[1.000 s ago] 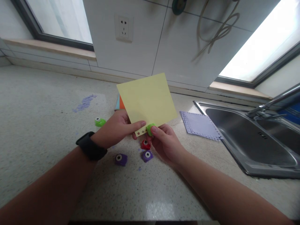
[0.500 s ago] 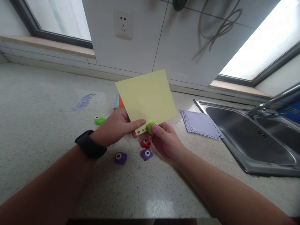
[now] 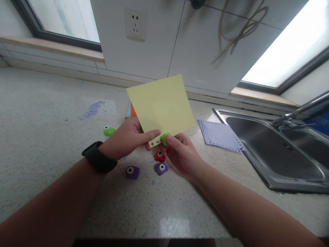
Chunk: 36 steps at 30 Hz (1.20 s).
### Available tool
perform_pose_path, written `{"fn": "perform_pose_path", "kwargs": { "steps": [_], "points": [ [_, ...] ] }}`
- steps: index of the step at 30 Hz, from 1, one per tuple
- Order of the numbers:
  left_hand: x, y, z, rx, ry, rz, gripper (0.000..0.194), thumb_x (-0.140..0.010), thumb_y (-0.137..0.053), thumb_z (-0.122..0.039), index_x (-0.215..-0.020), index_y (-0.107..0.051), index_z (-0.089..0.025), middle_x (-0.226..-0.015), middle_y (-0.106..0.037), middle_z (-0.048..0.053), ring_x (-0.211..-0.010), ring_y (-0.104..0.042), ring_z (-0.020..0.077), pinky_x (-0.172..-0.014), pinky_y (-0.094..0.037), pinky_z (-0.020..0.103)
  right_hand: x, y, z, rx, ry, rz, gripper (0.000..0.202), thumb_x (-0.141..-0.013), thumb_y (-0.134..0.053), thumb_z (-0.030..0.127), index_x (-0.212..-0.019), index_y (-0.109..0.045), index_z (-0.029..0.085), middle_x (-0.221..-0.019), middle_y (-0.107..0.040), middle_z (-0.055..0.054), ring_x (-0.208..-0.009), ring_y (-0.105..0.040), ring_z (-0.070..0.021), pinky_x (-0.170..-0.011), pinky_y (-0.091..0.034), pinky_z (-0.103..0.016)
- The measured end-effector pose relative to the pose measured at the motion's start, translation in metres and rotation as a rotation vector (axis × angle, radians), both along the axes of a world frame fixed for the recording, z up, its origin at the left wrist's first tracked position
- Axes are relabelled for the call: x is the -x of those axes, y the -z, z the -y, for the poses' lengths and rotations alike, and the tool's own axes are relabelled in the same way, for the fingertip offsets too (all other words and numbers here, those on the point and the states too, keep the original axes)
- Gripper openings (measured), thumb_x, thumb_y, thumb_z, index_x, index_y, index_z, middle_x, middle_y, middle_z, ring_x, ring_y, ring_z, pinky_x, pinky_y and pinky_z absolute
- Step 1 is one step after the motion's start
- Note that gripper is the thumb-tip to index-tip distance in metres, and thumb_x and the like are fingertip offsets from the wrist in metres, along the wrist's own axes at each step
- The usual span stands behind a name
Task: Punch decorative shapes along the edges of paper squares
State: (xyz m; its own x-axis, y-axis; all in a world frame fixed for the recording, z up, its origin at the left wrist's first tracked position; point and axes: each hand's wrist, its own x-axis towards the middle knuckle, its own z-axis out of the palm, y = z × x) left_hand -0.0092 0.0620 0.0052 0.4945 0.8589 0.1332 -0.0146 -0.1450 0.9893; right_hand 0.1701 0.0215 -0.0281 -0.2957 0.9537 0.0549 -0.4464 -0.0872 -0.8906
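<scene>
A sheet of yellow paper (image 3: 161, 104) is held tilted above the counter. My left hand (image 3: 131, 135) pinches its lower left corner, thumb on top. Small star and flower shapes are cut out along its near edge. My right hand (image 3: 182, 152) grips a green craft punch (image 3: 165, 139), thumb pressed on it, at the paper's near edge. Below the hands lie a red punch (image 3: 159, 156) and a purple punch (image 3: 161, 168). Another purple punch (image 3: 132, 172) is farther left, and a second green punch (image 3: 109, 131) sits beside my left wrist.
Purple paper sheets (image 3: 221, 135) with punched borders lie stacked right of my hands, beside the steel sink (image 3: 269, 147). Purple paper bits (image 3: 92, 109) are scattered at the left. Orange and blue paper (image 3: 132, 111) shows partly under the yellow sheet. A tiled wall with a socket (image 3: 135, 24) stands behind.
Almost nothing differs; the whole view has shifted slightly. Both hands keep the same hold on the paper and the green punch.
</scene>
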Motion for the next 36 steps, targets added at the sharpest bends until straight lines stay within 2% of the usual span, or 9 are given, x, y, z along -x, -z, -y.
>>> {"fn": "perform_pose_path", "kwargs": {
  "steps": [11,22,30,36],
  "points": [
    [0.0001,0.0008,0.0002,-0.025,-0.005,-0.028,0.016,-0.085,-0.074,-0.029,-0.080,-0.073,-0.015,-0.064,-0.069,-0.001,-0.052,-0.060,0.0111,-0.050,-0.051,0.021,-0.0003,0.0002,-0.0013,-0.004,0.009,0.021,0.028,-0.080,-0.080,0.046,-0.077,-0.071,0.019,-0.064,-0.058,0.002,-0.056,-0.049,-0.0107,-0.054,-0.042,-0.026],
    [-0.0003,0.0014,0.0002,-0.039,0.008,-0.017,0.013,-0.086,-0.073,-0.028,-0.083,-0.074,-0.015,-0.068,-0.072,-0.001,-0.053,-0.063,0.0106,-0.050,-0.052,0.019,-0.0006,-0.0019,-0.0008,-0.007,0.044,0.035,0.030,-0.080,-0.080,0.045,-0.072,-0.070,0.018,-0.063,-0.060,0.002,-0.056,-0.050,-0.0101,-0.054,-0.042,-0.024],
    [0.0007,0.0030,-0.0007,-0.059,-0.012,-0.057,0.018,-0.085,-0.074,-0.033,-0.088,-0.075,-0.015,-0.074,-0.076,0.002,-0.059,-0.068,0.0145,-0.053,-0.055,0.023,-0.0003,-0.0014,-0.0010,-0.009,0.036,0.038,0.030,-0.080,-0.080,0.046,-0.072,-0.069,0.019,-0.063,-0.058,0.002,-0.057,-0.051,-0.0109,-0.054,-0.043,-0.025],
    [0.0015,0.0053,-0.0017,-0.098,-0.053,-0.086,0.024,-0.084,-0.076,-0.038,-0.092,-0.076,-0.016,-0.089,-0.079,0.005,-0.074,-0.072,0.0187,-0.065,-0.060,0.028,0.0003,-0.0015,-0.0008,-0.025,0.034,0.035,0.028,-0.082,-0.079,0.044,-0.072,-0.069,0.020,-0.064,-0.058,0.002,-0.058,-0.052,-0.0106,-0.056,-0.043,-0.025]
  ]
}}
